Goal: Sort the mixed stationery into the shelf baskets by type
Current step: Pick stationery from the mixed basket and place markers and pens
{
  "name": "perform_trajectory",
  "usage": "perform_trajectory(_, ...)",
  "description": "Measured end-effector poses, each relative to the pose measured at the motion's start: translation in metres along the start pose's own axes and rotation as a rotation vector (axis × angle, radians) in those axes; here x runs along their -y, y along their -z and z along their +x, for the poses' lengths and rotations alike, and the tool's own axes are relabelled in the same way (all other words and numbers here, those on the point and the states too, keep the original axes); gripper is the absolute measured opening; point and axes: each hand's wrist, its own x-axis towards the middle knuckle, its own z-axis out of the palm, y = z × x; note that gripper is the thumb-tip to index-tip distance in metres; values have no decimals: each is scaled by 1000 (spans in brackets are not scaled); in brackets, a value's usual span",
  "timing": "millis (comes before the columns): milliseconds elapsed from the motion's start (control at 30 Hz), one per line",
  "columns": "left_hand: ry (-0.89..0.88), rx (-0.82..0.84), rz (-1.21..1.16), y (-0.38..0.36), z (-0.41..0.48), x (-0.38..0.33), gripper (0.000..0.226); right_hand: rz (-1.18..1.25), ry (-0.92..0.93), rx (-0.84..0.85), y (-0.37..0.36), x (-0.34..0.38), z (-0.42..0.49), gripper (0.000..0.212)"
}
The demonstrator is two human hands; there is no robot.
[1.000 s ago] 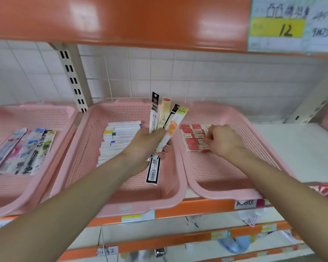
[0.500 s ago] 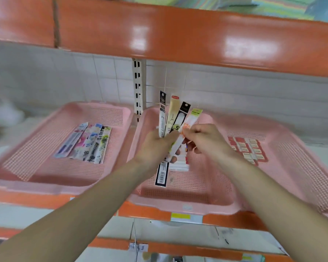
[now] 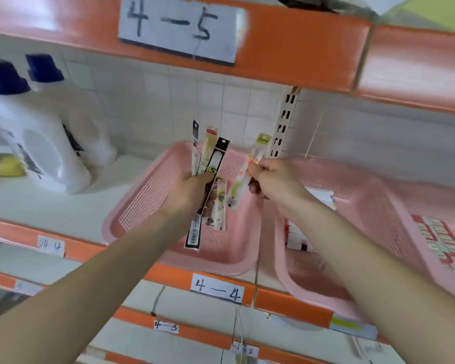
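The left hand (image 3: 192, 190) is clamped on a fan of slim pen packs (image 3: 208, 153). Their long axes stand near upright, heads toward the tiled wall (image 3: 221, 101). The right hand (image 3: 273, 179) pinches a single pack with a green header (image 3: 244, 179) near its middle. It is just beside the fan, its top tilted a little right. Both hands hover over the left pink basket (image 3: 142, 206), which lies directly below. The right hand is nearer the neighbouring basket (image 3: 373, 206). The drop likely goes straight down, with the pack laid flat. Handwritten shelf tags read "4-5" (image 3: 179, 30) above and "4-4" (image 3: 217, 290) below. The black pack (image 3: 217, 156) shows ".5".
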Motion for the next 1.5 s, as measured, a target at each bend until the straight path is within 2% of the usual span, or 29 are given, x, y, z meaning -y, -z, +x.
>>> perform_trajectory(67,46,-16,-24,22,11,0,18,-133,0,23,-13,-1,12,28)
perform_trajectory(167,111,24,-69,48,26,2,18,-503,-52,137,-41,-3,25,8)
perform_trajectory(267,153,59,-78,63,38,4,18,-735,-112,175,-66,-8,35,18)
perform_trajectory(333,176,79,-67,70,46,5,16,-852,-164,151,-77,-12,41,19)
perform_trajectory(433,195,136,-82,78,55,3,11,-1000,-215,146,-86,-18,47,10)
perform_trajectory(567,210,180,-95,80,60,0,16,-1093,-224,90,-93,-22,44,8)
perform_trajectory(667,207,194,-128,82,60,0,25,-932,-123,-11,-94,-17,38,15)
perform_trajectory(733,187,214,-111,81,58,1,32,-554,-64,-21,-95,-10,28,7)
perform_trajectory(800,195,240,-105,78,55,1,40,-197,-104,43,-98,3,14,25)
perform_trajectory(833,193,252,-102,75,54,0,37,-112,-119,72,-100,9,9,30)
perform_trajectory(933,187,294,-44,66,50,-4,18,-56,-139,61,-102,21,3,32)
perform_trajectory(1033,151,338,50,65,47,-8,18,-5,-142,14,-97,22,2,25)
perform_trajectory(1100,127,366,87,66,45,-8,19,50,-124,-2,-94,20,1,28)
perform_trajectory(1233,148,302,94,69,48,-2,25,28,-100,-87,-91,16,5,38)
perform_trajectory(1333,194,270,17,73,52,-1,18,-150,-102,-123,-83,13,19,36)
perform_trajectory(1433,188,251,-15,80,57,-2,14,-634,-167,-16,-78,12,31,19)
perform_trajectory(1500,181,252,11,83,59,-2,14,-916,-219,95,-80,10,33,17)
